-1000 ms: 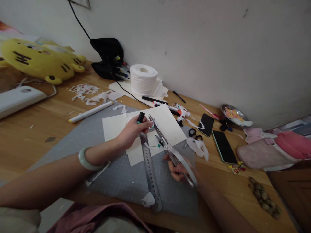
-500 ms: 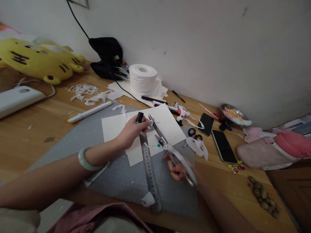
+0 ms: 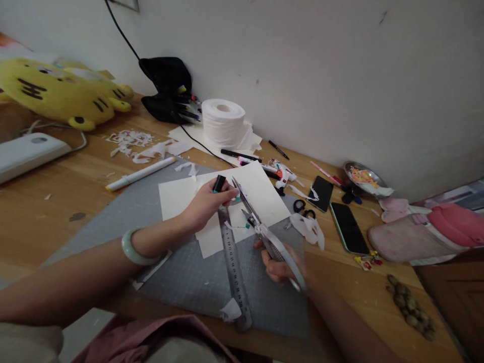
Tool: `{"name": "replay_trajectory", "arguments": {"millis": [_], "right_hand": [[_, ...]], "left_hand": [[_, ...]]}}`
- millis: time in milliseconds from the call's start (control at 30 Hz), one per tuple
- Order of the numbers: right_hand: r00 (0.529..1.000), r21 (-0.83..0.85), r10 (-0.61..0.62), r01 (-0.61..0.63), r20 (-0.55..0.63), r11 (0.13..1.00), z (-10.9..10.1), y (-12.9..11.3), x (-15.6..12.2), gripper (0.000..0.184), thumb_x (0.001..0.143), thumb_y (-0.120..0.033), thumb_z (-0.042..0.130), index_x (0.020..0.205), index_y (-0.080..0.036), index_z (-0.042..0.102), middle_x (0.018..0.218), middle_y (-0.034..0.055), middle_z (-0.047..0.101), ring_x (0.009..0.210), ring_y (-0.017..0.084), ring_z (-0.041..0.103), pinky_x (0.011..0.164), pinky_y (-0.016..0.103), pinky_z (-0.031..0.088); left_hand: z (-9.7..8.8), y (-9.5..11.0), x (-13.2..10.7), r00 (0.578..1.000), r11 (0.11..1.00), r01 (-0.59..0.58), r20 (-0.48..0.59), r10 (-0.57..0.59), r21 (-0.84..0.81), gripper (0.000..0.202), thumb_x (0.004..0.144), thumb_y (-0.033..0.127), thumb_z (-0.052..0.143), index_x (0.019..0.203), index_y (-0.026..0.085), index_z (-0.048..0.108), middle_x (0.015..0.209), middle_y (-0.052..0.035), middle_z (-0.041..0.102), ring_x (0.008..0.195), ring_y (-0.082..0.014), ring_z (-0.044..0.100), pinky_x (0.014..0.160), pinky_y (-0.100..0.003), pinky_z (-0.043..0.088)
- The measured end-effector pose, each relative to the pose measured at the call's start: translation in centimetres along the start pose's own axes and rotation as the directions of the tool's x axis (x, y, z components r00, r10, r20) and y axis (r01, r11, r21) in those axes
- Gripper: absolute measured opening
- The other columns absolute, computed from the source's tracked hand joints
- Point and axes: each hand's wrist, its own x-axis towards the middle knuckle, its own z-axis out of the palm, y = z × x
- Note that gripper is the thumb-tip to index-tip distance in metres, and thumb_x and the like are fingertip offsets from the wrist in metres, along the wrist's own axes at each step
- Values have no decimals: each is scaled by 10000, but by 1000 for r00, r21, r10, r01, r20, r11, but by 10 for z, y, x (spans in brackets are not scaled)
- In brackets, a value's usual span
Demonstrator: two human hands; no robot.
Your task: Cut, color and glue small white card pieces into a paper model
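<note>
With twelve o'clock toward the wall, the left hand [image 3: 204, 202] was closed around a black tube [image 3: 218, 184] and pinched a small paper piece [image 3: 237, 197] at its thumb tip, just off the hand at three o'clock. The right hand [image 3: 280, 265], at the left hand's four o'clock, had its grip wrapped round the grey-handled scissors [image 3: 260, 229], whose blades were parted and pointed toward eleven o'clock beside that piece; contact could not be told. Below the hands lay white sheets [image 3: 181, 196] and, at the left hand's five o'clock, a clear ruler [image 3: 233, 272] on a grey mat [image 3: 276, 307]. At its ten o'clock sat a yellow plush toy [image 3: 86, 98] on the table [image 3: 86, 174], and a little past its twelve a white roll [image 3: 223, 126]. At the right hand's one o'clock lay black-handled scissors [image 3: 300, 206], and at its two a phone [image 3: 348, 228]
</note>
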Motion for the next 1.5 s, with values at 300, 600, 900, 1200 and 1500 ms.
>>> {"name": "replay_trajectory", "arguments": {"millis": [300, 600, 900, 1200, 1500], "right_hand": [[993, -7, 80, -81, -86, 997, 8, -7, -1, 561, 543, -391, 843, 952, -178, 523, 555, -125, 431, 351, 0, 295, 311, 141, 211], [999, 5, 30, -30, -40, 1000, 4, -2, 0, 530, 612, -430, 805, 986, -172, 532, 565, -119, 425, 348, -4, 281, 307, 139, 188], [994, 87, 108, -108, -4, 990, -10, 14, 4, 358, 734, -379, 690, 996, -183, 544, 532, -114, 397, 321, 19, 280, 295, 152, 160], [999, 47, 31, -30, -15, 998, -6, 16, 4, 471, 622, -354, 795, 992, -193, 553, 567, -113, 422, 346, 6, 258, 309, 147, 176], [997, 121, 53, -47, -50, 992, -9, 21, 6, 359, 746, -421, 686, 974, -173, 561, 559, -104, 412, 344, 9, 236, 305, 154, 161]], "left_hand": [[-1, 0, 1, 1000, 1000, -15, 13, 15, -19, 332, 641, 255, 707, 612, 192, 383, 544, 78, 408, 514, -81, 396, 558, -245, 336], [0, 1, 0, 1000, 999, -23, 9, 23, -31, 340, 646, 259, 706, 602, 190, 376, 542, 76, 406, 512, -79, 398, 549, -241, 336], [3, 6, -3, 1000, 1000, -18, 5, 18, -2, 334, 620, 251, 708, 608, 194, 379, 573, 69, 423, 527, -82, 423, 549, -241, 371], [2, 7, -4, 999, 999, -36, -10, 36, 14, 333, 617, 258, 705, 608, 194, 378, 567, 75, 409, 524, -82, 418, 549, -238, 375], [0, 5, -3, 997, 997, -73, -25, 73, 18, 295, 652, 259, 663, 613, 194, 378, 587, 62, 432, 524, -82, 419, 541, -240, 367]]}}
